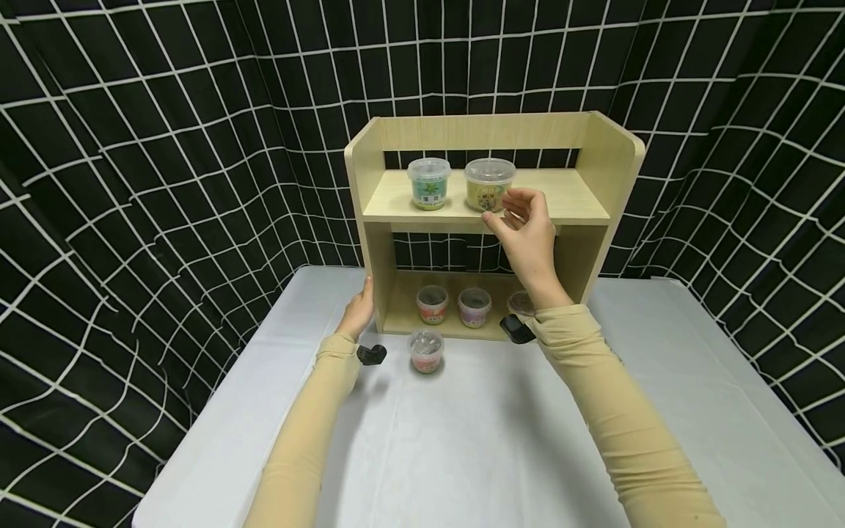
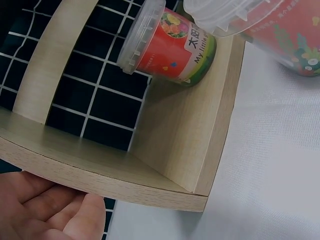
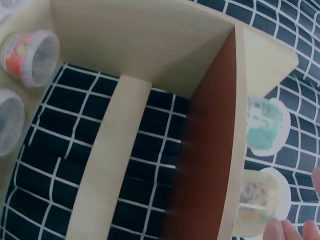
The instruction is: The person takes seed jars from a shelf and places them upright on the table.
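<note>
On the upper board of a wooden shelf (image 1: pixel 601 158) stands a yellow-labelled, clear-lidded tub (image 1: pixel 487 189). My right hand (image 1: pixel 531 238) is at its front right corner, fingers bent beside it and thumb lower, apart from them; whether they touch the tub is unclear. In the right wrist view, fingertips (image 3: pixel 282 231) overlap the tub's lower edge. A green-labelled tub (image 1: pixel 429 185) stands to its left. My left hand (image 1: pixel 357 312) rests against the outside of the shelf's left side panel (image 2: pixel 100 172), holding no tub.
Red (image 1: pixel 432 306) and purple (image 1: pixel 474 308) tubs stand on the lower level, with another tub (image 1: pixel 521 303) partly hidden by my right wrist. A pink-red lidded tub (image 1: pixel 426 352) stands on the white tablecloth (image 1: pixel 449 455) before the shelf. Black gridded cloth (image 1: pixel 198 147) surrounds the table.
</note>
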A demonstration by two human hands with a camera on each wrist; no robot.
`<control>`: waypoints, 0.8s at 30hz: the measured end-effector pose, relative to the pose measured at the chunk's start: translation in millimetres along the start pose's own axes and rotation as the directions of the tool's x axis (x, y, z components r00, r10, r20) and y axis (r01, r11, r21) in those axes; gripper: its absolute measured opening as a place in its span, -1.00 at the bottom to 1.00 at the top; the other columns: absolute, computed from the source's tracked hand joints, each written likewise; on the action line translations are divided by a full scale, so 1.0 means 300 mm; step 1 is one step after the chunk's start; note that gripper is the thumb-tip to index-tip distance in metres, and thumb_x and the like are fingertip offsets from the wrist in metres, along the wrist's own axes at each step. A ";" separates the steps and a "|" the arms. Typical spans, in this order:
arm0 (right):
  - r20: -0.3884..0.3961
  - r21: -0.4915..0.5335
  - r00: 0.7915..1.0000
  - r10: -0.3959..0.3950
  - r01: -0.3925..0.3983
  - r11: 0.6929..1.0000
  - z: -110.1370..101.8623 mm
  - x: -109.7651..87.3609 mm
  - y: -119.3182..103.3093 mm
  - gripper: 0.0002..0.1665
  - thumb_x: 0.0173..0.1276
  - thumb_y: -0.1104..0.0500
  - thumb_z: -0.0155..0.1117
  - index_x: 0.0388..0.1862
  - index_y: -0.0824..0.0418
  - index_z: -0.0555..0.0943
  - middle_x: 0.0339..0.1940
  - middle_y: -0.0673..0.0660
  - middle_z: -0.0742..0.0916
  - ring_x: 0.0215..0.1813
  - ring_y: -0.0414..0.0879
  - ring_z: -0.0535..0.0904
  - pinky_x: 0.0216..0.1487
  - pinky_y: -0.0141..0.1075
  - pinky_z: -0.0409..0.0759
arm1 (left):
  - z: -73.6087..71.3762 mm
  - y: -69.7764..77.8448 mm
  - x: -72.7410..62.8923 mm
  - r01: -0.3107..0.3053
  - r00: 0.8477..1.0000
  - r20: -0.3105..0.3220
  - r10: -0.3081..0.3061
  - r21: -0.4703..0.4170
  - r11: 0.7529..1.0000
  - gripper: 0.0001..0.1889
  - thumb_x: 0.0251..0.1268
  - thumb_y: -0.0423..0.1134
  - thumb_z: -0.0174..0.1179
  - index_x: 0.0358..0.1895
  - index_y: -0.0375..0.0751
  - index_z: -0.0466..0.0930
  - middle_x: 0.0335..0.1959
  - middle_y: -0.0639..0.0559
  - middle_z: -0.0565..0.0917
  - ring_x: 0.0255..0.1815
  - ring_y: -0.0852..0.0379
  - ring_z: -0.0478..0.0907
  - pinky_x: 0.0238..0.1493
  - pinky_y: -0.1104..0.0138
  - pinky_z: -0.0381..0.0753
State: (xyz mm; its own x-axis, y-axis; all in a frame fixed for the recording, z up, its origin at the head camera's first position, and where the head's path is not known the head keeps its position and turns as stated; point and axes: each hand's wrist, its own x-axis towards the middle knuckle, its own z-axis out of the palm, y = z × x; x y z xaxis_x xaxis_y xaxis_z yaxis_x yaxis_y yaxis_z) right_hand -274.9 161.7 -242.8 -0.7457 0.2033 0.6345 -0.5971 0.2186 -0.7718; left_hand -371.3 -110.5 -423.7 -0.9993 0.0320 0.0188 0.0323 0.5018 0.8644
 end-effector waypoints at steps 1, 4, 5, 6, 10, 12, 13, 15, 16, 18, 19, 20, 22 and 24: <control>-0.010 -0.008 1.000 0.002 -0.002 1.000 -0.002 0.010 0.008 -0.41 0.17 0.40 0.32 0.10 0.52 0.27 0.09 0.41 0.47 0.17 0.17 0.41 0.20 -0.25 0.38 | 0.001 0.000 -0.001 0.002 1.000 0.000 -0.002 -0.003 1.000 -0.10 0.28 0.41 -0.64 0.41 -0.22 0.13 0.37 -0.19 0.18 0.35 -0.21 0.09 0.34 0.01 0.04; -0.034 -0.032 0.999 0.006 -0.007 0.999 -0.009 0.041 0.039 -0.37 0.16 0.34 0.36 0.13 0.45 0.27 0.12 0.32 0.46 0.19 0.08 0.40 0.21 -0.33 0.35 | 0.001 0.001 -0.004 0.007 1.000 -0.002 -0.007 -0.008 1.000 -0.09 0.27 0.42 -0.64 0.41 -0.21 0.12 0.38 -0.18 0.17 0.36 -0.21 0.08 0.34 0.01 0.03; -0.040 -0.042 0.999 0.008 -0.010 0.999 -0.010 0.050 0.048 -0.36 0.15 0.32 0.37 0.14 0.43 0.27 0.13 0.30 0.45 0.20 0.05 0.40 0.21 -0.35 0.34 | 0.001 0.002 -0.005 0.008 1.000 -0.005 -0.008 -0.010 1.000 -0.09 0.26 0.42 -0.64 0.41 -0.21 0.12 0.38 -0.18 0.18 0.36 -0.21 0.08 0.34 0.01 0.03; -0.043 -0.059 0.999 0.009 -0.011 0.998 -0.012 0.060 0.056 -0.35 0.15 0.29 0.38 0.15 0.40 0.28 0.13 0.27 0.45 0.20 0.01 0.40 0.21 -0.38 0.33 | 0.000 0.004 -0.006 0.009 1.000 -0.004 -0.009 -0.012 1.000 -0.09 0.26 0.43 -0.64 0.41 -0.21 0.11 0.38 -0.18 0.17 0.36 -0.21 0.08 0.34 0.01 0.03; -0.043 -0.107 0.999 0.015 -0.020 0.994 -0.018 0.086 0.058 -0.30 0.13 0.24 0.41 0.17 0.36 0.26 0.16 0.23 0.43 0.21 -0.04 0.37 0.22 -0.42 0.29 | 0.002 0.009 -0.011 0.017 1.000 -0.001 -0.017 -0.029 0.999 -0.08 0.25 0.44 -0.63 0.42 -0.19 0.10 0.39 -0.16 0.16 0.37 -0.18 0.06 0.34 0.02 0.02; -0.034 -0.125 0.999 0.021 -0.025 0.992 -0.020 0.097 0.056 -0.27 0.13 0.22 0.42 0.18 0.36 0.25 0.17 0.23 0.42 0.22 -0.05 0.35 0.23 -0.44 0.28 | 0.002 0.012 -0.014 0.015 1.000 0.006 -0.015 -0.038 0.999 -0.08 0.25 0.44 -0.64 0.42 -0.19 0.09 0.40 -0.16 0.14 0.38 -0.18 0.04 0.34 0.02 0.02; -0.029 -0.133 0.999 0.024 -0.028 0.991 -0.021 0.102 0.054 -0.26 0.12 0.22 0.42 0.18 0.36 0.24 0.17 0.23 0.41 0.23 -0.06 0.35 0.23 -0.44 0.26 | 0.003 0.013 -0.015 0.017 1.000 0.006 -0.016 -0.041 0.999 -0.08 0.24 0.44 -0.63 0.42 -0.19 0.10 0.40 -0.15 0.14 0.38 -0.17 0.04 0.34 0.02 0.02; -0.017 -0.147 0.999 0.036 -0.038 0.988 -0.021 0.112 0.051 -0.24 0.12 0.20 0.43 0.20 0.35 0.22 0.20 0.23 0.40 0.24 -0.07 0.33 0.24 -0.46 0.24 | 0.003 0.014 -0.016 0.015 1.000 0.008 -0.014 -0.047 0.999 -0.08 0.24 0.44 -0.63 0.42 -0.19 0.09 0.40 -0.15 0.14 0.38 -0.17 0.03 0.34 0.01 0.02; -0.010 -0.153 0.999 0.042 -0.043 0.987 -0.021 0.117 0.051 -0.22 0.13 0.19 0.43 0.21 0.34 0.21 0.21 0.24 0.39 0.25 -0.07 0.31 0.24 -0.47 0.23 | 0.002 0.014 -0.016 0.014 1.000 0.008 -0.013 -0.048 0.999 -0.08 0.24 0.45 -0.63 0.43 -0.19 0.09 0.40 -0.15 0.14 0.38 -0.18 0.03 0.34 0.01 0.02; 0.002 -0.168 0.999 0.050 -0.049 0.985 -0.020 0.125 0.052 -0.20 0.13 0.17 0.43 0.23 0.33 0.19 0.23 0.24 0.36 0.27 -0.07 0.29 0.26 -0.46 0.21 | 0.002 0.012 -0.015 0.015 1.000 0.008 -0.014 -0.051 0.999 -0.07 0.24 0.45 -0.63 0.42 -0.19 0.09 0.40 -0.16 0.14 0.38 -0.18 0.03 0.34 0.00 0.01; 0.005 -0.176 0.999 0.053 -0.051 0.983 -0.021 0.130 0.053 -0.19 0.13 0.16 0.43 0.24 0.33 0.19 0.24 0.24 0.35 0.28 -0.07 0.28 0.26 -0.45 0.21 | 0.002 0.009 -0.015 0.017 1.000 0.009 -0.017 -0.053 0.998 -0.07 0.23 0.45 -0.62 0.43 -0.18 0.09 0.40 -0.15 0.14 0.38 -0.17 0.03 0.34 0.01 0.01; 0.008 -0.184 0.998 0.058 -0.056 0.981 -0.021 0.134 0.055 -0.18 0.13 0.14 0.43 0.24 0.32 0.18 0.25 0.23 0.35 0.28 -0.07 0.27 0.27 -0.44 0.20 | 0.003 0.007 -0.014 0.019 1.000 0.009 -0.019 -0.055 0.998 -0.07 0.23 0.46 -0.62 0.42 -0.18 0.10 0.40 -0.15 0.14 0.38 -0.17 0.03 0.34 0.01 0.01; 0.010 -0.201 0.998 0.068 -0.064 0.978 -0.022 0.143 0.060 -0.16 0.12 0.12 0.44 0.25 0.32 0.18 0.25 0.22 0.34 0.29 -0.07 0.26 0.28 -0.41 0.20 | 0.002 0.003 -0.012 0.021 1.000 0.008 -0.021 -0.057 0.998 -0.07 0.23 0.46 -0.61 0.42 -0.18 0.10 0.40 -0.14 0.14 0.39 -0.17 0.03 0.35 0.01 0.01; 0.010 -0.213 0.997 0.082 -0.078 0.974 -0.023 0.152 0.065 -0.14 0.11 0.11 0.44 0.26 0.32 0.17 0.25 0.22 0.34 0.29 -0.06 0.26 0.29 -0.38 0.20 | 0.002 0.000 -0.010 0.022 1.000 0.011 -0.021 -0.059 0.998 -0.07 0.23 0.46 -0.61 0.43 -0.18 0.09 0.40 -0.14 0.13 0.39 -0.17 0.02 0.35 0.02 0.00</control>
State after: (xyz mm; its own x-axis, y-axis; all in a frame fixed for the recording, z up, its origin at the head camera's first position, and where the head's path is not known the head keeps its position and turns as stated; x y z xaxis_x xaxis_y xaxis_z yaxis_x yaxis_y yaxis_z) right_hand -318.4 181.7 -228.6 -0.7949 0.2112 0.5688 -0.4605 0.4005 -0.7922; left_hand -368.2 -110.1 -424.0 -0.9995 0.0311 -0.0055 0.0091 0.4502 0.8929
